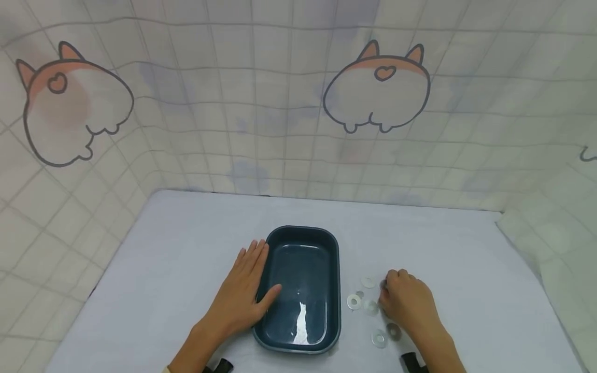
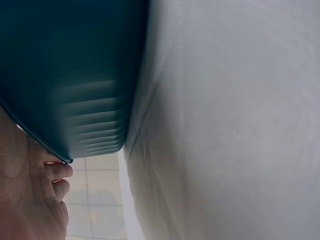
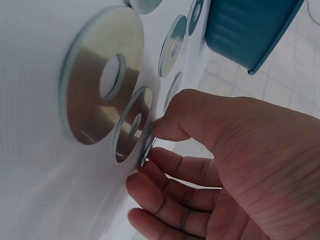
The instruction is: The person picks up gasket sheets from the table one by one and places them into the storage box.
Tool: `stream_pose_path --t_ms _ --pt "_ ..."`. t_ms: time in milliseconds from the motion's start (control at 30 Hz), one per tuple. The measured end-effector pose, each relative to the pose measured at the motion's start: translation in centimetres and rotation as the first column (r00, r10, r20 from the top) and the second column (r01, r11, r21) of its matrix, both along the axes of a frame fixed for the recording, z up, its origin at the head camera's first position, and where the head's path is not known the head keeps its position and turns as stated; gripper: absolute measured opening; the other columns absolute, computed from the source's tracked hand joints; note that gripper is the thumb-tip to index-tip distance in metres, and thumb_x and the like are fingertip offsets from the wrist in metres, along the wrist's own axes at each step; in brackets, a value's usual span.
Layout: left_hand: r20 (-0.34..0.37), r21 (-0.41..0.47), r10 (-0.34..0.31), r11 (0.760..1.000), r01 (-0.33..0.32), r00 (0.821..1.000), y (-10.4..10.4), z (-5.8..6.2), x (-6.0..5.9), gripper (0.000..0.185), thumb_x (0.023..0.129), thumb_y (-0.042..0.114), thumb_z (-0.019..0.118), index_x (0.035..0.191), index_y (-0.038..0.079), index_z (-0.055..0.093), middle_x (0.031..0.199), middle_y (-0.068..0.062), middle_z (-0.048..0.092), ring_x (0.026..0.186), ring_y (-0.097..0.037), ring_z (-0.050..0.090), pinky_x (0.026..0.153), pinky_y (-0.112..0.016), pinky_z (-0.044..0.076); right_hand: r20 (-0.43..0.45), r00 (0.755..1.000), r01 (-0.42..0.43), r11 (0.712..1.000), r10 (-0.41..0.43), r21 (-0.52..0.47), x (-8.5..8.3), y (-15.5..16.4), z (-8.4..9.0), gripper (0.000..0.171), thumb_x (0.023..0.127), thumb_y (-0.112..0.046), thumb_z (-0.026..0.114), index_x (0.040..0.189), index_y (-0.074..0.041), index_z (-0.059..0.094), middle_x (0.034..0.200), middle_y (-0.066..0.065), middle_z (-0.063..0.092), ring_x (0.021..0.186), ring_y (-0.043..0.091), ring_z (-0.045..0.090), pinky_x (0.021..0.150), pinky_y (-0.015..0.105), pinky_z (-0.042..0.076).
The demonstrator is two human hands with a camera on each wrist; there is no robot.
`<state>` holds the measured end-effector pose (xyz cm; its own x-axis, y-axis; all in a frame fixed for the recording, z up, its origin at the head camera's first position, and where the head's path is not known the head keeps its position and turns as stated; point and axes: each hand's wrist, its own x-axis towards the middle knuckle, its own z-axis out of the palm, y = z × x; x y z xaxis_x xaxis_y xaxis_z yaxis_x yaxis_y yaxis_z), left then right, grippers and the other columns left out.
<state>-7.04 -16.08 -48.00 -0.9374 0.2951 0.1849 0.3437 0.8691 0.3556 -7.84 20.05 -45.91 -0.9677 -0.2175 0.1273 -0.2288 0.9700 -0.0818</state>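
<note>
In the head view a dark teal tray (image 1: 298, 290) lies at the middle of the white table. My left hand (image 1: 242, 295) rests along its left side, fingers straight against the rim and thumb over the edge. In the left wrist view the left fingers (image 2: 61, 172) touch the rim of the tray (image 2: 95, 115). To the tray's right, my right hand (image 1: 410, 300) is low over scattered flat washers. Its thumb and index finger pinch a thin washer (image 3: 148, 150) at the edge in the right wrist view. Beside it lie a smaller washer (image 3: 122, 145) and a large one (image 3: 82, 100).
Several more washers lie between tray and right hand, among them a pale one (image 1: 359, 302), a clear-looking one (image 1: 379, 345) and a darker one (image 1: 395, 337). A cloth with a grid and animal drawings (image 1: 280, 119) hangs behind the table (image 1: 205, 233).
</note>
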Motion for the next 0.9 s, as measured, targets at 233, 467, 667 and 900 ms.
stream_pose_path --t_ms 233,467,667,900 --pt "-0.003 -0.003 -0.024 1.0 0.024 1.0 0.26 0.18 -0.17 0.093 0.103 0.06 0.053 0.17 0.006 0.018 0.18 -0.007 0.015 0.168 -0.027 0.014 0.138 -0.052 0.017 0.007 1.0 0.002 1.0 -0.002 -0.009 0.09 0.31 0.1 0.018 0.082 -0.008 0.081 0.091 0.004 0.071 0.073 0.009 0.064 0.059 0.016 0.056 0.052 0.03 0.05" --pt "0.006 -0.01 -0.014 1.0 0.014 1.0 -0.27 0.18 0.11 0.093 0.102 0.059 0.055 0.17 0.005 0.018 0.18 -0.007 0.014 0.168 -0.027 0.014 0.138 -0.052 0.018 0.023 1.0 0.006 1.0 -0.005 -0.01 -0.02 -0.31 0.01 0.017 0.083 -0.009 0.08 0.09 0.003 0.07 0.071 0.008 0.062 0.058 0.014 0.049 0.051 0.028 0.047" --pt "0.0 -0.021 -0.011 1.0 0.011 1.0 -0.44 0.08 0.12 0.094 0.103 0.06 0.054 0.17 0.006 0.017 0.18 -0.007 0.012 0.168 -0.027 0.013 0.138 -0.052 0.018 0.014 1.0 0.001 1.0 -0.001 0.001 -0.17 -0.42 0.05 0.018 0.084 -0.01 0.081 0.091 0.003 0.071 0.071 0.008 0.063 0.058 0.014 0.051 0.05 0.029 0.048" --pt "-0.007 -0.004 -0.011 1.0 0.011 1.0 -0.36 -0.08 0.02 0.092 0.103 0.059 0.054 0.17 0.006 0.019 0.18 -0.007 0.016 0.168 -0.027 0.015 0.137 -0.052 0.018 0.091 0.996 0.024 0.998 -0.018 -0.058 -0.3 0.06 0.11 0.02 0.083 -0.013 0.08 0.095 0.0 0.073 0.08 0.008 0.068 0.066 0.018 0.063 0.06 0.034 0.058"
